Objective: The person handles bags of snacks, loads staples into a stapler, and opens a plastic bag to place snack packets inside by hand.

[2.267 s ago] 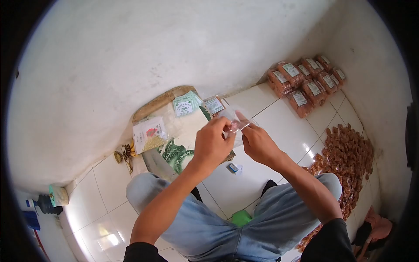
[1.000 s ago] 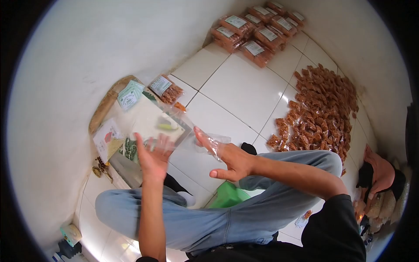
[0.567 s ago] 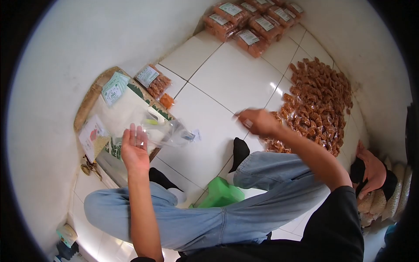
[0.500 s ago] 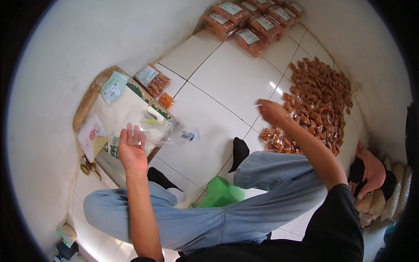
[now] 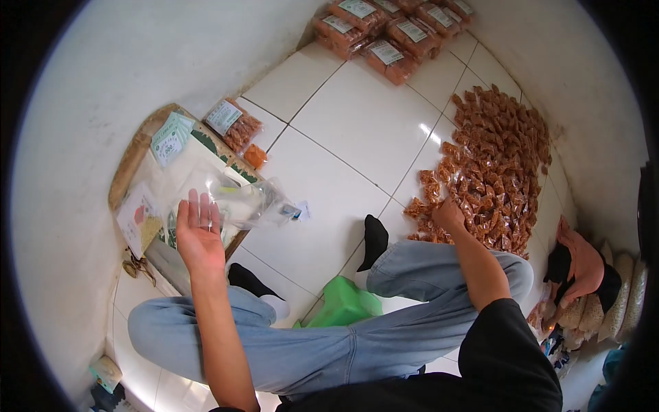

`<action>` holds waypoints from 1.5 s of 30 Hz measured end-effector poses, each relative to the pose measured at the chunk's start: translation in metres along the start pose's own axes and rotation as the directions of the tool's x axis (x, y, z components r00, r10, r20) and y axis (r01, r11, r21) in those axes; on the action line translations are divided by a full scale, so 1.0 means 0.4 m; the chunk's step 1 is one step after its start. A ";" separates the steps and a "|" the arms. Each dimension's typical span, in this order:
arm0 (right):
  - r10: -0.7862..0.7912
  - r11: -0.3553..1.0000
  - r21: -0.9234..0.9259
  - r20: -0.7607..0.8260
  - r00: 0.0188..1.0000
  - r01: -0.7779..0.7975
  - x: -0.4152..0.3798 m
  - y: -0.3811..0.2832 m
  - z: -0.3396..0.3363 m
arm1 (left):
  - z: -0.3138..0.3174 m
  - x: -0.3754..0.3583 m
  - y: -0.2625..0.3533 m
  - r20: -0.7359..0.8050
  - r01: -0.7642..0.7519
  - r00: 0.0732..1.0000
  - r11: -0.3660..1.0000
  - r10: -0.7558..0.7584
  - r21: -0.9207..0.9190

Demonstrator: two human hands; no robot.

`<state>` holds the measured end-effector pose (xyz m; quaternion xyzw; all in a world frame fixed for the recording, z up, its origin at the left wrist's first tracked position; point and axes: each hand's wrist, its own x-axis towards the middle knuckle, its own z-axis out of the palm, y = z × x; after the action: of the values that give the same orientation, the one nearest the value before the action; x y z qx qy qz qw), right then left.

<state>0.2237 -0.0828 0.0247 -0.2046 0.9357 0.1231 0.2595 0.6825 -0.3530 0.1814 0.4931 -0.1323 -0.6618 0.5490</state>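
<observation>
My left hand is held palm up with its fingers stretched out, and I see nothing gripped in it. Just beyond its fingers a clear plastic bag lies partly over the edge of a low board. My right hand reaches down to the near left edge of a large spread of small clear packets of brown snacks. Its fingers are curled in among the packets, and what they hold, if anything, is hidden.
Filled, labelled bags are stacked by the far wall. One labelled bag and a small orange packet lie beside the board. Green labels rest on it. A green plastic stool stands between my legs.
My right hand has come down from above the tiles, toward me and to the right, onto the snack packets. My left hand stays palm up, almost in place.
</observation>
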 end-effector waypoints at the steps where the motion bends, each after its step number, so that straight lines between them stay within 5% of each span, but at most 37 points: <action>1: -0.002 1.000 -0.001 0.000 1.000 0.002 -0.002 -0.003 -0.004 | 0.004 -0.002 0.000 0.008 -0.005 1.000 1.000 0.005 0.005; 3: -0.201 0.979 -0.024 -0.221 0.954 0.201 -0.014 -0.013 -0.009 | 0.005 -0.005 0.001 0.015 -0.013 1.000 1.000 0.012 0.013; 4: -0.203 0.979 -0.023 -0.220 0.954 0.203 -0.005 -0.022 -0.003 | 0.005 -0.005 0.000 0.009 -0.010 1.000 1.000 0.009 0.011; 6: -0.520 0.836 -0.259 -0.093 0.849 0.484 0.021 -0.045 0.024 | 0.002 -0.003 -0.001 0.003 -0.008 1.000 1.000 0.008 0.010; 10: -0.590 0.750 -0.390 -0.028 0.807 0.534 -0.012 -0.084 0.102 | -0.011 -0.003 0.005 -0.005 -0.007 1.000 1.000 0.007 -0.007; 12: -0.339 0.939 -0.074 -0.032 0.940 0.336 -0.055 -0.115 0.099 | -0.014 -0.006 0.010 -0.019 -0.010 1.000 1.000 0.010 -0.007; 15: -0.210 0.971 0.109 -0.034 0.977 0.213 -0.069 -0.152 0.096 | -0.009 -0.012 0.012 -0.012 -0.015 1.000 1.000 0.015 -0.005; 19: -0.180 0.977 0.127 0.037 0.983 0.174 -0.030 -0.171 0.126 | -0.004 -0.023 0.021 -0.025 -0.022 0.999 1.000 0.021 -0.021; 21: -0.472 0.855 0.144 -0.179 0.863 0.498 -0.003 -0.170 0.165 | -0.010 -0.023 0.029 -0.034 -0.032 0.999 0.999 0.031 -0.031; 25: -0.609 0.694 0.342 -0.189 0.770 0.633 -0.040 -0.201 0.138 | -0.024 -0.026 0.038 -0.026 -0.039 0.999 0.998 0.038 -0.047; 27: -0.594 0.635 0.270 -0.428 0.681 0.724 -0.031 -0.217 0.154 | -0.031 -0.026 0.044 -0.032 -0.042 0.999 0.998 0.041 -0.045; 28: -0.597 0.634 0.269 -0.426 0.680 0.725 -0.024 -0.223 0.151 | -0.036 -0.028 0.046 -0.026 -0.048 0.999 0.998 0.047 -0.046; 30: -0.302 0.870 0.332 -0.230 0.925 0.366 -0.009 -0.236 0.138 | -0.044 -0.029 0.048 -0.022 -0.054 0.998 0.997 0.053 -0.048; 34: -0.029 0.878 0.462 -0.202 0.979 0.122 0.027 -0.243 0.186 | -0.043 -0.032 0.049 -0.026 -0.057 0.998 0.997 0.056 -0.052; 36: -0.072 0.799 0.601 0.039 0.997 0.035 0.005 -0.261 0.195 | -0.046 -0.032 0.052 -0.033 -0.059 0.998 0.997 0.057 -0.042; 37: -0.071 0.797 0.603 0.038 0.997 0.034 -0.017 -0.273 0.199 | -0.052 -0.029 0.052 -0.037 -0.057 0.998 0.997 0.055 -0.047; 39: -0.047 0.948 0.313 -0.040 0.998 0.057 -0.047 -0.294 0.208 | -0.065 -0.020 0.052 -0.038 -0.057 0.998 0.997 0.054 -0.055; 45: -0.086 0.952 0.280 -0.151 0.985 0.126 -0.076 -0.309 0.180 | -0.079 -0.023 0.064 -0.068 -0.064 0.996 0.995 0.059 -0.071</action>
<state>0.3341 -0.1583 -0.0342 -0.2227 0.9469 -0.0429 0.2278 0.7223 -0.3426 0.1894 0.4902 -0.1050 -0.6322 0.5908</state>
